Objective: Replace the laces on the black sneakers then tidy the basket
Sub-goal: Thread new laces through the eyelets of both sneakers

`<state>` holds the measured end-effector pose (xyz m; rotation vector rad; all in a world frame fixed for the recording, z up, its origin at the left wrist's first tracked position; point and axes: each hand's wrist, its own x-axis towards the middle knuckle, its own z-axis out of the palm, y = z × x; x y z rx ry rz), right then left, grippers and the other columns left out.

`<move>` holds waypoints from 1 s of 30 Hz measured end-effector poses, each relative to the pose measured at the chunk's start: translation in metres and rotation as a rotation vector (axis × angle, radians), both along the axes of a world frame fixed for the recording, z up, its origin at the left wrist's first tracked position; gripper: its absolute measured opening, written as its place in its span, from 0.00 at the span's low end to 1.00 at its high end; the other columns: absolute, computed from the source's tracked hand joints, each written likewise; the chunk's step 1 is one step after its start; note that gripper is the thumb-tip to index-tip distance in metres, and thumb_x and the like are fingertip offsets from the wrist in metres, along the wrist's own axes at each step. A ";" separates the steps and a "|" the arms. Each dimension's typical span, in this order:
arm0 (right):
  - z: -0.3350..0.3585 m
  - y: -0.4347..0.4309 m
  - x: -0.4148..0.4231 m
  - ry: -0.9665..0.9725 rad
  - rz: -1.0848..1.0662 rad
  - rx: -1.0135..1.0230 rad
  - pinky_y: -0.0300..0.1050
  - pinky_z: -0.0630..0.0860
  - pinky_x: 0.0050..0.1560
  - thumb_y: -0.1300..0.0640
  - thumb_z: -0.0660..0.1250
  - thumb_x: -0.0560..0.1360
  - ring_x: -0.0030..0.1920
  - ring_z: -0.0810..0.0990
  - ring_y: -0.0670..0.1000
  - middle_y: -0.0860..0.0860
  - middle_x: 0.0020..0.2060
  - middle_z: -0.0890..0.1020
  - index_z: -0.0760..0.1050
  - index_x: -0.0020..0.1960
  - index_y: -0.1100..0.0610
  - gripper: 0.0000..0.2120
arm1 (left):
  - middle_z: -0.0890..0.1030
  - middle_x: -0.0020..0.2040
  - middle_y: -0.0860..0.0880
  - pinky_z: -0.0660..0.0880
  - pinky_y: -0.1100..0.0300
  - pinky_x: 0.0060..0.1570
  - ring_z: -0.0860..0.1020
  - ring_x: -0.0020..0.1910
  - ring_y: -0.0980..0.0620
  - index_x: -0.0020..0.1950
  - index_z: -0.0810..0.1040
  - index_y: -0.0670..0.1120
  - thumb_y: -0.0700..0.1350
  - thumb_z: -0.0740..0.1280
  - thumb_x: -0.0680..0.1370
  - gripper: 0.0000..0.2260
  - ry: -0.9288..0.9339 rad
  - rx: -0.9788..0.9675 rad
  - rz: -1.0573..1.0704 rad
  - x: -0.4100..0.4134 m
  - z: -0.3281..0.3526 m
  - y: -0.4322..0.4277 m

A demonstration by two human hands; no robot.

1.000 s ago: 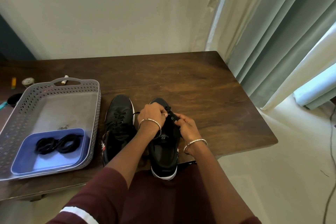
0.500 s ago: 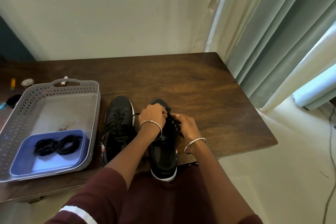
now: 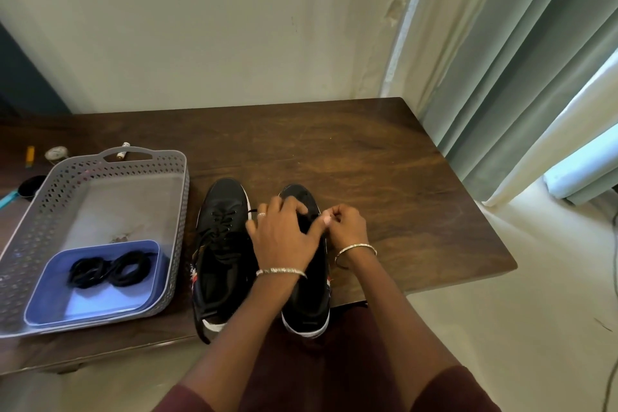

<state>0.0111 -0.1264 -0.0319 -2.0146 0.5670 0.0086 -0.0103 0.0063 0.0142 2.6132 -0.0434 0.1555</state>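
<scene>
The right sneaker (image 3: 306,304) is standing at the desk's (image 3: 368,160) 6 o'clock edge, with the left sneaker (image 3: 222,261) just beside it at 9 o'clock. The left hand (image 3: 284,241) is lying spread over the right sneaker, fingers apart. The right hand (image 3: 347,227) is pinching its lace (image 3: 253,211). Coiled laces (image 3: 110,269) are lying in the basket's (image 3: 180,211) blue tray (image 3: 46,298).

Two black sneakers (image 3: 220,244) side by side, toes away; coiled laces (image 3: 110,269) in grey basket (image 3: 181,211).

Silver bangles (image 3: 281,272) are worn on both wrists, a ring (image 3: 261,214) on the left hand (image 3: 281,237); maroon sleeves (image 3: 461,388) are seen at 6 o'clock.
</scene>
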 end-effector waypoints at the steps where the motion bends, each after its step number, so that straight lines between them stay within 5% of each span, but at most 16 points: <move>1: 0.001 -0.002 0.000 0.017 -0.016 0.092 0.49 0.79 0.48 0.61 0.67 0.77 0.42 0.82 0.51 0.53 0.40 0.85 0.77 0.42 0.56 0.05 | 0.75 0.49 0.56 0.66 0.53 0.54 0.73 0.53 0.53 0.49 0.75 0.55 0.69 0.66 0.72 0.18 0.006 -0.005 0.003 -0.010 -0.002 -0.002; 5: 0.019 -0.004 0.001 0.037 -0.129 0.537 0.49 0.79 0.48 0.66 0.60 0.81 0.40 0.82 0.51 0.59 0.42 0.83 0.75 0.42 0.61 0.10 | 0.73 0.40 0.55 0.74 0.54 0.45 0.78 0.44 0.50 0.44 0.72 0.53 0.61 0.70 0.73 0.14 0.058 -0.119 0.016 -0.025 -0.018 -0.002; 8: 0.054 -0.007 0.004 -0.125 -0.141 0.948 0.50 0.81 0.52 0.66 0.56 0.82 0.43 0.84 0.54 0.59 0.42 0.84 0.74 0.45 0.62 0.11 | 0.72 0.38 0.56 0.75 0.53 0.43 0.77 0.41 0.50 0.43 0.73 0.51 0.56 0.72 0.73 0.12 0.106 -0.204 0.057 -0.024 -0.026 0.005; 10: 0.079 -0.014 0.005 -0.302 -0.141 1.363 0.51 0.82 0.46 0.62 0.56 0.84 0.35 0.81 0.51 0.54 0.34 0.79 0.72 0.45 0.60 0.11 | 0.72 0.37 0.55 0.74 0.54 0.40 0.76 0.38 0.50 0.42 0.75 0.50 0.57 0.73 0.73 0.12 0.126 -0.266 0.089 -0.025 -0.032 0.011; 12: 0.092 -0.021 0.009 -0.378 -0.150 1.466 0.44 0.77 0.33 0.61 0.56 0.84 0.25 0.69 0.46 0.49 0.28 0.69 0.69 0.44 0.58 0.10 | 0.72 0.36 0.54 0.73 0.55 0.39 0.74 0.35 0.53 0.43 0.77 0.50 0.58 0.73 0.73 0.12 0.111 -0.296 0.103 -0.029 -0.037 0.015; 13: 0.093 -0.024 0.010 -0.356 -0.147 1.321 0.40 0.71 0.28 0.60 0.56 0.83 0.24 0.65 0.45 0.48 0.28 0.67 0.69 0.44 0.57 0.10 | 0.72 0.35 0.54 0.73 0.54 0.39 0.73 0.34 0.54 0.44 0.78 0.50 0.58 0.73 0.73 0.12 0.089 -0.306 0.102 -0.031 -0.039 0.016; 15: 0.082 -0.026 0.009 -0.240 -0.077 0.724 0.36 0.66 0.26 0.55 0.61 0.82 0.26 0.68 0.43 0.46 0.31 0.71 0.72 0.46 0.54 0.07 | 0.71 0.34 0.54 0.74 0.54 0.38 0.72 0.33 0.56 0.45 0.80 0.49 0.58 0.72 0.74 0.13 0.038 -0.331 0.087 -0.036 -0.040 0.015; 18: 0.054 -0.023 0.002 -0.063 0.180 -0.115 0.40 0.72 0.39 0.42 0.67 0.78 0.41 0.78 0.44 0.42 0.41 0.78 0.75 0.47 0.49 0.10 | 0.69 0.35 0.55 0.76 0.51 0.41 0.72 0.34 0.57 0.50 0.82 0.50 0.59 0.72 0.74 0.13 0.007 -0.360 0.035 -0.038 -0.038 0.014; 21: 0.029 -0.014 -0.003 0.072 0.457 -0.554 0.44 0.71 0.39 0.43 0.68 0.77 0.41 0.79 0.50 0.46 0.39 0.77 0.73 0.40 0.49 0.12 | 0.69 0.36 0.56 0.77 0.48 0.43 0.72 0.34 0.58 0.55 0.84 0.52 0.59 0.72 0.73 0.15 -0.002 -0.369 0.006 -0.038 -0.039 0.016; 23: 0.022 -0.012 -0.002 0.073 0.450 -0.597 0.44 0.70 0.40 0.49 0.66 0.79 0.43 0.79 0.54 0.50 0.41 0.77 0.75 0.42 0.53 0.10 | 0.69 0.37 0.56 0.77 0.47 0.44 0.72 0.35 0.58 0.56 0.84 0.52 0.58 0.72 0.73 0.16 -0.002 -0.373 -0.003 -0.038 -0.039 0.016; 26: 0.030 -0.004 -0.003 -0.131 0.311 -0.217 0.43 0.72 0.43 0.56 0.67 0.79 0.42 0.79 0.48 0.50 0.43 0.80 0.78 0.43 0.55 0.07 | 0.68 0.36 0.56 0.77 0.46 0.46 0.72 0.34 0.58 0.56 0.84 0.53 0.58 0.72 0.74 0.15 -0.002 -0.349 -0.002 -0.037 -0.040 0.017; 30: 0.071 0.000 -0.008 -0.332 0.059 0.890 0.39 0.66 0.32 0.58 0.58 0.83 0.33 0.75 0.46 0.51 0.39 0.82 0.71 0.42 0.55 0.12 | 0.70 0.38 0.56 0.77 0.45 0.50 0.73 0.35 0.55 0.57 0.84 0.53 0.59 0.70 0.75 0.15 0.023 -0.289 -0.002 -0.036 -0.043 0.016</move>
